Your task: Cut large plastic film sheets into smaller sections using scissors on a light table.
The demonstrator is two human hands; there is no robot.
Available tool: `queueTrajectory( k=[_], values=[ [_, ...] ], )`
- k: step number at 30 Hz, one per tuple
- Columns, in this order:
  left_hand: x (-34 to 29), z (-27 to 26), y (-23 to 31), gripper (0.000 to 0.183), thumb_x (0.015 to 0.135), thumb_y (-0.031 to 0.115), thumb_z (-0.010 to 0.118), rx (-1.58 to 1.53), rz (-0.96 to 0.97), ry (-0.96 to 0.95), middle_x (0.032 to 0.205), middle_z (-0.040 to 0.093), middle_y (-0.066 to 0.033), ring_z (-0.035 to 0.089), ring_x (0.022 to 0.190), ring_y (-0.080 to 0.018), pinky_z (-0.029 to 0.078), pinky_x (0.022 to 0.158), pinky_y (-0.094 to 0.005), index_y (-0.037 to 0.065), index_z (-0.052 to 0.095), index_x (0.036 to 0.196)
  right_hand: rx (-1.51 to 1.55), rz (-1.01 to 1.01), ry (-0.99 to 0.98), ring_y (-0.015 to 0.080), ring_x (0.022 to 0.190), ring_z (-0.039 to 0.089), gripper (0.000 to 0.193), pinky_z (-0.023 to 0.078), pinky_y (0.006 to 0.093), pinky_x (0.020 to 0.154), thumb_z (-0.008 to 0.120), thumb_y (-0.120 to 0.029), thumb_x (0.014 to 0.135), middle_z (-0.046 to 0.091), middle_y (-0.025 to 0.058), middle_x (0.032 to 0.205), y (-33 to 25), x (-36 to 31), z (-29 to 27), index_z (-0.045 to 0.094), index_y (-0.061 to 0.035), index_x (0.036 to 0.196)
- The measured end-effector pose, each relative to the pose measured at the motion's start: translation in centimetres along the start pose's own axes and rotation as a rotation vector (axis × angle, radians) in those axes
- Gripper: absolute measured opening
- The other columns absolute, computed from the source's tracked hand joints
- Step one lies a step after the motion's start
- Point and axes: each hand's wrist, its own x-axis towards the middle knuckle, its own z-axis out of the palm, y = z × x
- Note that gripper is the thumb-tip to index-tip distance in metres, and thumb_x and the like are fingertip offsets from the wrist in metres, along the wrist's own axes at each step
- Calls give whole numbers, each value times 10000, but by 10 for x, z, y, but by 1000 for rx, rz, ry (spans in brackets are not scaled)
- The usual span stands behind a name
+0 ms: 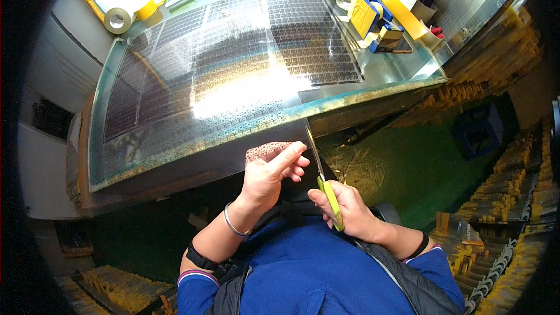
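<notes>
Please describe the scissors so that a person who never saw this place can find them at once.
Start at the glass table and go to its near edge. Just below it, the right hand holds the scissors, blades pointing up toward the table. Their yellow-green handles set them apart from the small patterned sheet in the left hand.

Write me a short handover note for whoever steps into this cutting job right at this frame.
Left hand: pinches a small patterned sheet piece in front of the table edge.
Right hand: grip closed on green-handled scissors, blades pointing up beside the piece.
Glass table: large patterned sheets lie flat; tape rolls at the far edge.
Done: cannot tell how much is cut.
Left: the sheets on the table look uncut.
</notes>
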Motion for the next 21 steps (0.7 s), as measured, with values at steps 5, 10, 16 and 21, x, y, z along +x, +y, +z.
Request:
queueTrajectory(
  k=[5,10,16,21],
  values=[
    [-4,-1,-2,163,787,152,615,-12,-7,-14,682,606,-67,548,545,-106,436,471,-208,7,612,861,-7,88,-1,93,403,482,383,375,238,381,550,-375,831,482,25,491,-5,-5,1,492,-30,674],
    [-3,-1,3,198,818,185,570,-64,19,-10,714,603,-82,544,531,-122,437,470,-208,-4,595,872,65,81,-49,90,448,488,363,408,233,434,515,-379,849,484,15,540,-1,5,-1,485,-39,726],
    [11,5,4,243,821,223,577,-46,67,5,726,596,-62,512,523,-91,414,452,-200,-15,600,863,501,-212,-108,151,859,475,466,439,295,746,299,-469,898,449,82,928,21,28,17,423,-30,996],
    [2,20,12,201,803,214,610,-16,-4,32,693,584,-17,433,509,-39,321,451,-155,19,627,849,538,-324,-46,88,788,416,422,394,255,712,295,-468,900,410,14,868,6,39,41,397,-67,984]
  ],
)
